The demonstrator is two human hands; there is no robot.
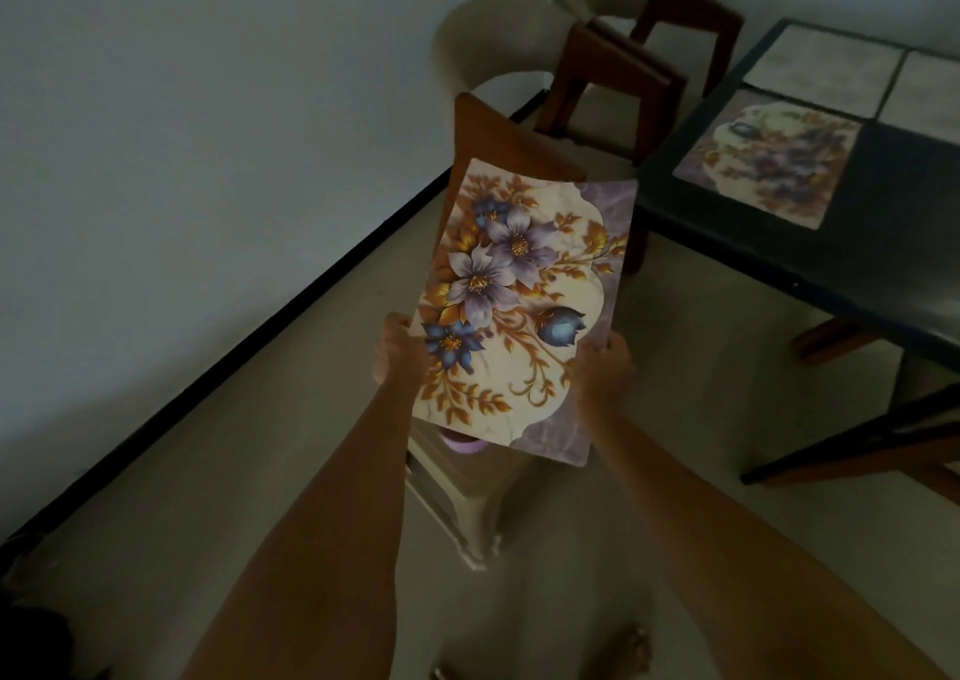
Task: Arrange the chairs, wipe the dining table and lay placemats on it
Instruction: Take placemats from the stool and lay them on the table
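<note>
Floral mat (524, 305) is looking thin, light and bendy. Left hand (397, 349) and right hand (605, 367) are pinching its side edges, fingers closed on it.

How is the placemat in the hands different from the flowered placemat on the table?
The held placemat is in the air, gripped by the left hand and right hand; the table placemat lies flat on the dark table. The held one curls at its far edge and looks bright; the other looks dim. Both show purple flowers.
</note>
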